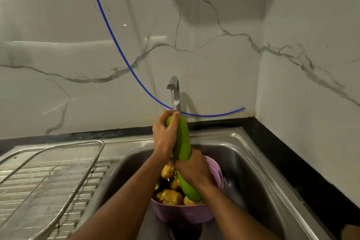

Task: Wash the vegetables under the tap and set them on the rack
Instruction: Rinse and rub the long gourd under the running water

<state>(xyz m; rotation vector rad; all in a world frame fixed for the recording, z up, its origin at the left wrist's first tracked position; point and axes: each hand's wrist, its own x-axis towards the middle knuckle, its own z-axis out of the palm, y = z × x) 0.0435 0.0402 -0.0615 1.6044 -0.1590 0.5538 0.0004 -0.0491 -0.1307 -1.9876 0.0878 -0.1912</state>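
1. I see a long green gourd (183, 142) held nearly upright over the sink (253, 161), its top end right under the spout of the tap (174, 91), where a thin stream of water runs down onto it.
2. My left hand (165, 136) wraps the upper part of the gourd, fingers curled round its top end at the point where the water lands.
3. My right hand (191, 167) grips the gourd lower down, fingers closed round its middle; the bottom end sticks out below that hand.
4. Under the gourd, a purple plastic colander (181, 213) sits in the sink basin, and the gourd's lower tip reaches down into it.
5. The colander holds several yellowish potatoes (168, 197); something dark and a bit of green lie among them, but I cannot tell what they are.
6. The wire mesh rack (64, 161) rests on the ribbed steel draining board to the left of the basin, well apart from both hands.
7. A blue tube (116, 45) hangs in a curve across the marble-patterned wall (214, 54) and passes behind the tap.
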